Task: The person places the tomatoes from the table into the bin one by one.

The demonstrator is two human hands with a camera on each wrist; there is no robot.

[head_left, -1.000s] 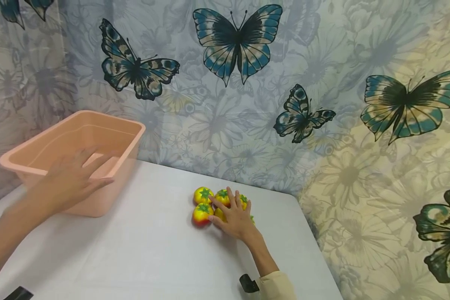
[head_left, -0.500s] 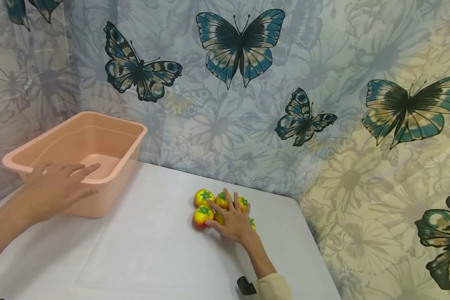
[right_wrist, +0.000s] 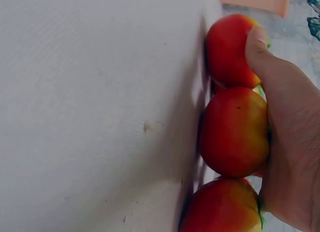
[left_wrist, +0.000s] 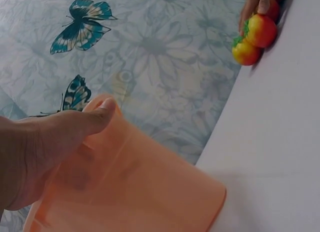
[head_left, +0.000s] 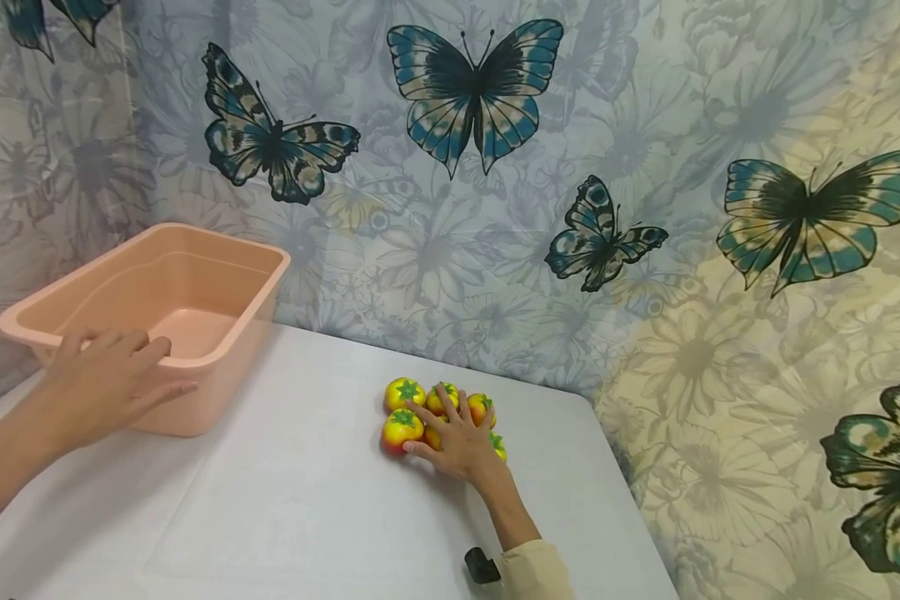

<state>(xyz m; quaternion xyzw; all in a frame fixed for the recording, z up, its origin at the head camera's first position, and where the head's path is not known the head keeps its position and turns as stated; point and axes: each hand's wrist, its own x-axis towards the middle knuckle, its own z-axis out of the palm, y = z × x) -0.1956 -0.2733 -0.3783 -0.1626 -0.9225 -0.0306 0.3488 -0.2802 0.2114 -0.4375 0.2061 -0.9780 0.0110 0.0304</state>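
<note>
A peach-coloured plastic tub (head_left: 228,387) stands at the left of the white table. My left hand (head_left: 97,379) grips its near rim, thumb outside and fingers over the edge; the left wrist view shows the thumb (left_wrist: 102,112) pressed to the rim. Several red-and-yellow, tomato-like fruits with green leafy tops are bunched in two rows, among them a front-left fruit (head_left: 402,431) and a middle fruit (right_wrist: 234,132). Over this bunch my right hand (head_left: 461,446) lies with fingers spread, its thumb touching the front-left fruit. It partly hides the fruits beneath.
The white table (head_left: 307,517) ends against a butterfly-patterned cloth (head_left: 435,250) at the back and has an edge on the right. Inside, the tub's visible floor holds nothing. A black device (head_left: 482,567) sits at my right wrist, by the sleeve.
My left hand has come down from above the tub's opening and taken hold of its near rim. My right hand stays spread over the fruits, with only slight shifts.
</note>
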